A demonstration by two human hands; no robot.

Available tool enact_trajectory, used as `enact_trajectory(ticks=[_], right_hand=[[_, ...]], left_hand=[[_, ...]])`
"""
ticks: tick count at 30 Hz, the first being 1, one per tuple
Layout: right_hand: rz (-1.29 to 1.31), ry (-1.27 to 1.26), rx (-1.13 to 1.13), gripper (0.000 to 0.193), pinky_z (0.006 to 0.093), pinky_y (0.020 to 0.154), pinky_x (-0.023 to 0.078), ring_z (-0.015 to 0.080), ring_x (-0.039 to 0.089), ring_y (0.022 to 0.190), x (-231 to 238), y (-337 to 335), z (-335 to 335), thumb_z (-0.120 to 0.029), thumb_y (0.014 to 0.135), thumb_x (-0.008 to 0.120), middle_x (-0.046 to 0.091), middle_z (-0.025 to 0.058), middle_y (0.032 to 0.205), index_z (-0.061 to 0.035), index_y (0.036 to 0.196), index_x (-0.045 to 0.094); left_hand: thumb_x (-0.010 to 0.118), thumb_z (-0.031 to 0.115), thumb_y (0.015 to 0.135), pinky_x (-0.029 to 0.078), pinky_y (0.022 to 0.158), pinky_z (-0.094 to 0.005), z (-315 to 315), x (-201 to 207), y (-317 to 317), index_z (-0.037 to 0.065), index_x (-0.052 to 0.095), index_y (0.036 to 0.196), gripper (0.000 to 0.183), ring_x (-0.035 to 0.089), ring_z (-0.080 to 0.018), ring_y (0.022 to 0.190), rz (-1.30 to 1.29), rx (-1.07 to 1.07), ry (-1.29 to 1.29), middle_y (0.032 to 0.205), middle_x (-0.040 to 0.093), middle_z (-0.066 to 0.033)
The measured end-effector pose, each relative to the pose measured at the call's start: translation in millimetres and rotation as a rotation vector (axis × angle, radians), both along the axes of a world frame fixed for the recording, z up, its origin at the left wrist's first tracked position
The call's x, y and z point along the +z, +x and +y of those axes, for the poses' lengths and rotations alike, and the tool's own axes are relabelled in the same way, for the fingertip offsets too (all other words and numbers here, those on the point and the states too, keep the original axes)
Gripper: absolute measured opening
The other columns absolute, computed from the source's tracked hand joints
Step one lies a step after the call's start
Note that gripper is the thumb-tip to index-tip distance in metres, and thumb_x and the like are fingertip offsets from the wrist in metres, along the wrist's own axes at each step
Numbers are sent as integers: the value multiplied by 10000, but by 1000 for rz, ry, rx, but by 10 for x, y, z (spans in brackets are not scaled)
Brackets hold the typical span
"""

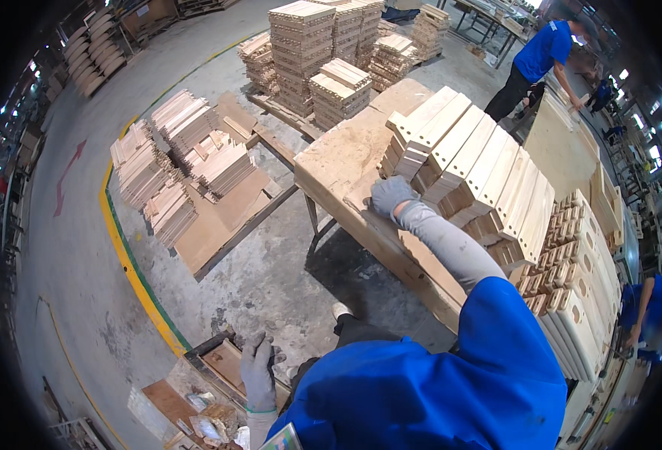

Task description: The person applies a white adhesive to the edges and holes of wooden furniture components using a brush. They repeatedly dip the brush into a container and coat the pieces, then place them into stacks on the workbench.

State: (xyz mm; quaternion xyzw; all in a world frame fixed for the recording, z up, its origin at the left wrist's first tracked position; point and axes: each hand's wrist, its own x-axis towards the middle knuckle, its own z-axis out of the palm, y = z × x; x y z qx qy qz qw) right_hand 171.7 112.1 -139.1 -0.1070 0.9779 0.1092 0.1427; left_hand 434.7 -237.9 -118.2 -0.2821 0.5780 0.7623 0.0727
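My right hand (392, 196), in a grey glove, is on the brown board-topped table (338, 169), at the near left end of the stacked wooden slats (470, 161). Its fingers curl downward, and whatever they may hold is hidden. These slats are pale, with dark round holes at their ends, and stand in several leaning piles. Low on the left, my left hand (257, 367) hangs beside my body, also gloved in grey. Its fingers are slightly bent and apart, with nothing in them. Below it are a shallow wooden tray (226, 360) and crumpled plastic (211, 427).
Slat bundles (147, 169) lie on a low board-covered pallet (226, 217) at left. Tall slat stacks (301, 60) stand beyond the table. Rounded wooden panels (579, 300) lean at right. One person (545, 56) works at a far-right bench; another (650, 307) is at the right edge.
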Motion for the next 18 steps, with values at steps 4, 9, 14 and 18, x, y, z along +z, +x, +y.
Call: enact_trajectory(ticks=[4, 9, 14, 18], right_hand=[[-216, -52, -15, 507, 423, 781, 498, 288, 658, 930, 5, -203, 188, -496, 901, 431, 679, 124, 1024, -74, 971, 703], [-266, -94, -110, 535, 426, 787, 503, 298, 652, 952, 147, -158, 274, -546, 846, 501, 677, 128, 1027, -74, 1003, 696], [-329, 91, -56, 505, 558, 902, 409, 318, 634, 1000, -138, 43, 90, -487, 819, 568, 657, 99, 1110, -115, 1154, 638], [-141, 263, 92, 375, 648, 971, 294, 342, 626, 997, -445, 433, -97, -247, 886, 502, 648, 129, 1111, -71, 1202, 601]], left_hand=[[560, 149, 894, 519, 658, -262, 160, 24, -134, -63, 498, 1196, 374, 564, -125, 779, 13, 49, -57, 963, 568, -76], [567, 158, 892, 521, 668, -270, 237, -40, -120, -65, 499, 1196, 383, 562, -127, 798, -14, 59, -60, 970, 571, -79], [566, 171, 893, 523, 686, -270, 326, -49, -86, -60, 511, 1194, 383, 572, -137, 860, -10, 95, -60, 1001, 581, -85], [553, 171, 899, 518, 707, -262, 340, -51, -106, -56, 513, 1204, 382, 573, -137, 867, 22, 59, -34, 1052, 590, -99]])
